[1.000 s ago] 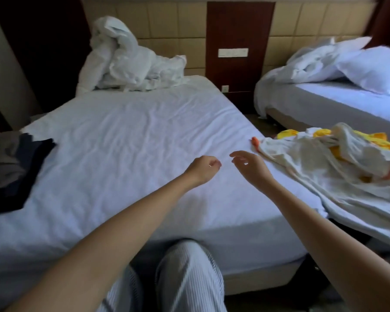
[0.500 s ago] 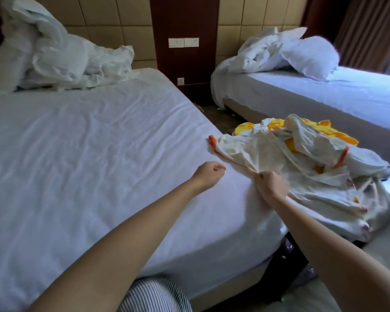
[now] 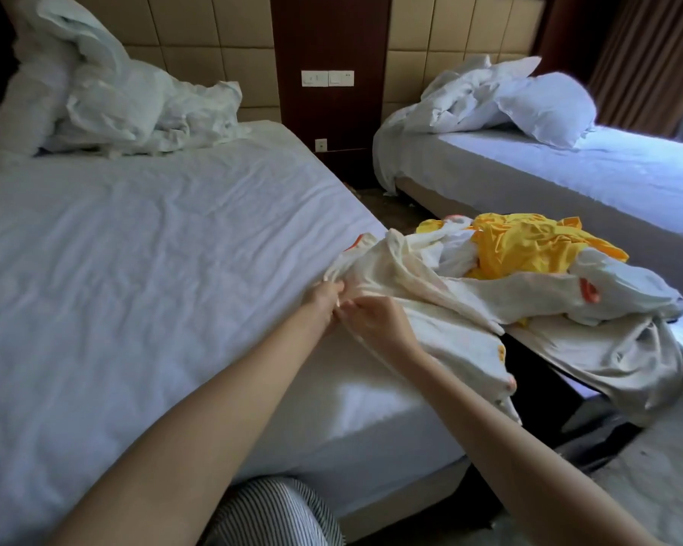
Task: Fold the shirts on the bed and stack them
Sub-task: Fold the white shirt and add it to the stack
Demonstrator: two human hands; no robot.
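We count two grips in action. The left grip point(image 3: 322, 300) and the right grip point(image 3: 377, 321) touch each other, and each is closed on the near edge of one cream shirt point(image 3: 403, 269), with the fingers curled into the cloth.

This shirt runs to the right of the grips into a heap of shirts point(image 3: 608, 305). The heap lies partly on the right edge of the bed point(image 3: 135, 269) and partly on a dark support point(image 3: 537, 346) beside it. In the heap we count one yellow garment point(image 3: 529, 246), beyond and right of the grips. The pale shirts with orange trim overlap too much to count.

We count two beds. The second bed point(image 3: 588, 179) stands well to the right, beyond the grips, and carries one pillow point(image 3: 549, 108). One crumpled duvet point(image 3: 115, 104) sits far beyond the left grip.

On the wall panel straight beyond the grips we count two switch plates point(image 3: 327, 78), with markings too small to read, and one socket point(image 3: 320, 144) below them.
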